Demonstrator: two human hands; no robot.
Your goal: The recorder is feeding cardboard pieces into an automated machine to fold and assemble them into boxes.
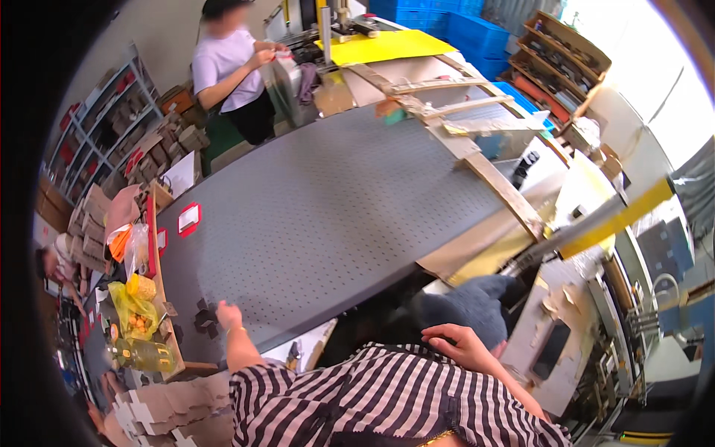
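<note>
co-worker (227,71), upper L: face blurred, dark cap (221,7) clipped by top edge. L hand (229,316), lower L: grip's too small to tell tbh. striped shirt (387,398) cropped @ btm.

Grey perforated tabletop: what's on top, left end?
Dark, angular, flat-looking pieces by the left hand; farther off, two red-rimmed white rectangular pieces. The grey perforated tabletop directly beneath them is covered, so can't be seen.

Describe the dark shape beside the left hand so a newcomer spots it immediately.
On the big grey dotted table, find the near left corner, by the left hand. Just left of that hand lies the dark shape, its jagged outline and blackish colour setting it apart from the red-edged pieces farther up.
</note>
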